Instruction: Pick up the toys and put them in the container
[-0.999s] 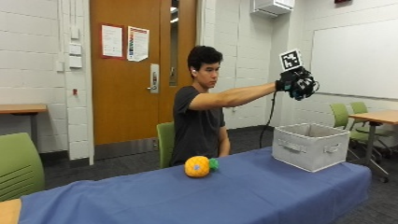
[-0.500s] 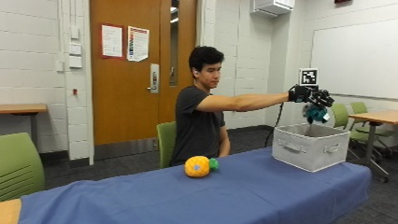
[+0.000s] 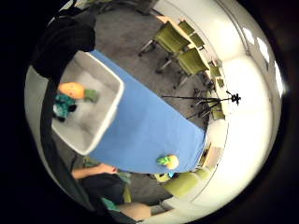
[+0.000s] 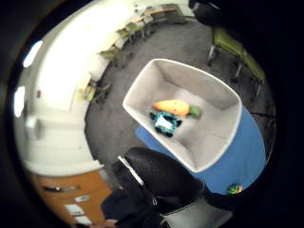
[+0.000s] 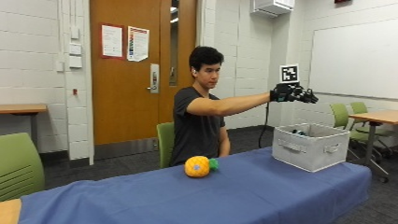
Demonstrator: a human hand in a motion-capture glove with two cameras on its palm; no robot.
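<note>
My gloved right hand [image 5: 294, 94] hangs in the air above the grey fabric container [image 5: 311, 148] at the right end of the blue table [image 5: 249, 189]. Its fingers are spread and hold nothing. Inside the container [image 4: 216, 97] lie an orange carrot toy [image 4: 173, 107] and a teal toy [image 4: 165, 122], side by side on the bottom. The palm views look straight down into the container [image 3: 114, 100], where the carrot toy [image 3: 72, 89] and teal toy [image 3: 62, 106] show. A yellow pineapple toy [image 5: 198, 166] with green leaves sits on the table's middle, well left of the container.
Green chairs [image 5: 358, 119] and a wooden table [image 5: 376, 115] stand to the right, beyond the container. Another green chair [image 5: 18, 165] is at the left end. A tripod [image 3: 210, 100] stands on the floor across from the table.
Half a second ago the hand held the teal toy just over the container. The toy now lies inside it, and the hand has risen a little, empty.
</note>
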